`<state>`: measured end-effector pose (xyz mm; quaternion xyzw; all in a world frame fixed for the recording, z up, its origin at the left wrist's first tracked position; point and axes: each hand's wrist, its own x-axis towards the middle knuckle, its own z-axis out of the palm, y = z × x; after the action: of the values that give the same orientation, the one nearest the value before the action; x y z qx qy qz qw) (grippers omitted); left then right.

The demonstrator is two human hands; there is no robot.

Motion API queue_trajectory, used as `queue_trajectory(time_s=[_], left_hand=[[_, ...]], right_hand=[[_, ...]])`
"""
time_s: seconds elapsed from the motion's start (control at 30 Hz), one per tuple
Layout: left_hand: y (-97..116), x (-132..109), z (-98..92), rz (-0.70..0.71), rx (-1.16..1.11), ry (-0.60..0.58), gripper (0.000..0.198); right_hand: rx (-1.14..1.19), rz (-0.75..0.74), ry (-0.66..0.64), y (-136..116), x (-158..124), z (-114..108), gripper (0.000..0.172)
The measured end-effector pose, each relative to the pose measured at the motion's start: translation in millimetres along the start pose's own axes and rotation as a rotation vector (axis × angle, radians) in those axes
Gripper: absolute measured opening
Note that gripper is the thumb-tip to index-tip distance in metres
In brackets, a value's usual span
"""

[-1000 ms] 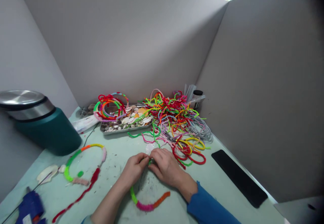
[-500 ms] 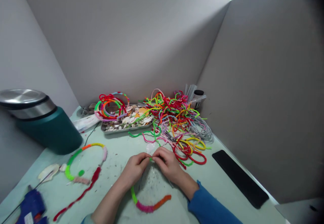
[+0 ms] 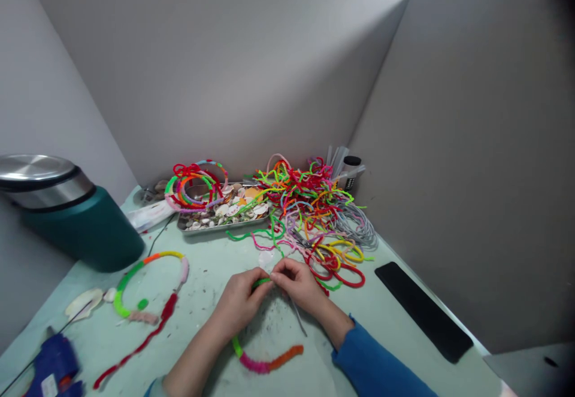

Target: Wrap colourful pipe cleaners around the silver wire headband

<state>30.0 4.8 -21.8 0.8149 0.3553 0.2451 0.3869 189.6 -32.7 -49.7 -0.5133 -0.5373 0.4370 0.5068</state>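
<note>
Low in the centre, my left hand [image 3: 242, 299] is closed on a green fuzzy strip [image 3: 261, 282], part of which shows between thumb and fingers. My right hand [image 3: 297, 284] pinches at the end of that strip, its fingertips meeting those of my left hand. From under my right hand a thin grey wire [image 3: 297, 316] slants down. Below my hands curves a fuzzy piece in light green, magenta and orange [image 3: 257, 366], its upper part hidden by my left hand. A multicoloured ring [image 3: 130, 274] with a loose red tail lies to the left.
A metal tray of shells [image 3: 224, 226] bears several coloured rings at the back. Tangled pipe cleaners [image 3: 300, 187] and scissors [image 3: 302, 239] lie right of it. A teal bottle [image 3: 90, 229] and blue glue gun [image 3: 56, 364] stand left; a black strip [image 3: 422, 310] lies right.
More of the green strip shows in my left hand, and my fingertips have shifted slightly right. The grey wire below my right hand shows more fully. The view has moved a little.
</note>
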Motion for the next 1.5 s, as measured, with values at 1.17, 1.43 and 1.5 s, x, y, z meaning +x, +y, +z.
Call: queue_trajectory(time_s=[1.17, 1.43, 1.5], left_hand=[[-12, 1, 3.7, -0.097, -0.069, 0.124, 0.014], [-5, 1, -0.3, -0.069, -0.039, 0.102, 0.016], [-7, 2, -1.5, -0.079, -0.081, 0.101, 0.019]], right_hand=[[-0.502, -0.357, -0.008, -7, -6, 4, 0.014], [-0.391, -0.188, -0.017, -11, -4, 3, 0.012], [-0.403, -0.210, -0.001, -13, -4, 2, 0.016]])
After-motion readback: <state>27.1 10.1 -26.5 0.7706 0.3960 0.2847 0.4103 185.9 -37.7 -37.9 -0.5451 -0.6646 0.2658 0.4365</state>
